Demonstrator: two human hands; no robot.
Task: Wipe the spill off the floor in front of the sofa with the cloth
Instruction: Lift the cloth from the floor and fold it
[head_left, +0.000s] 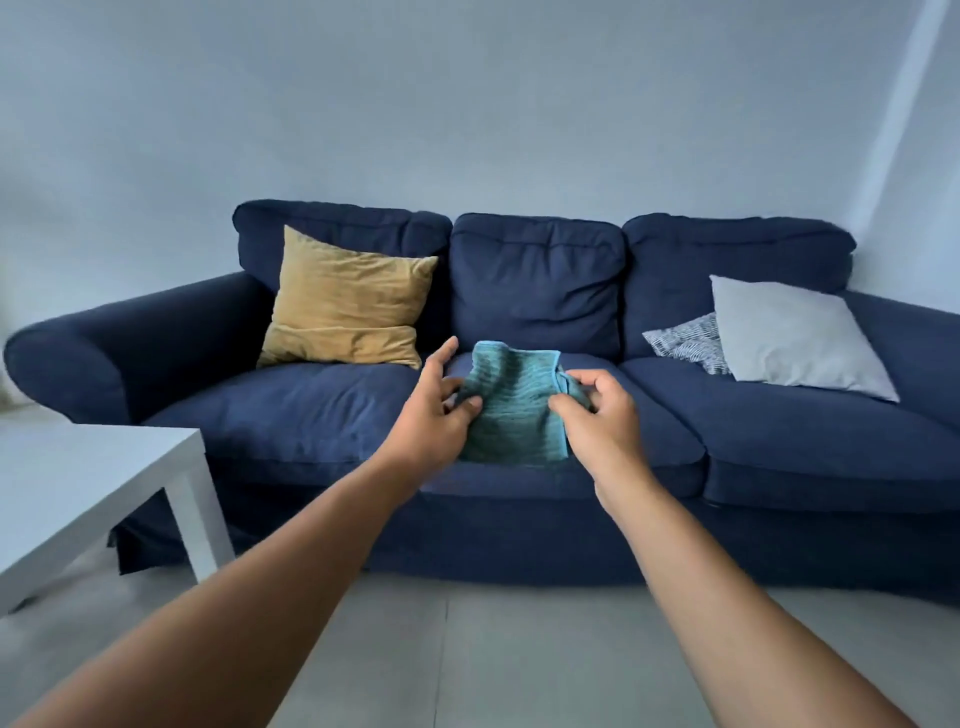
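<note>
A teal ribbed cloth (511, 400) is held up in front of the middle seat of the dark blue sofa (291, 415). My left hand (434, 415) pinches its left edge, thumb raised and fingers curled into the fabric. My right hand (597, 421) grips its right edge near the upper corner. Both arms reach forward from the bottom of the view. The grey floor (493, 649) in front of the sofa shows no spill that I can make out.
A white low table (78, 493) stands at the left, its leg close to the sofa's front. On the sofa lie a mustard cushion (343, 306), a pale grey cushion (795, 338) and a patterned cushion (688, 343). A plain wall is behind.
</note>
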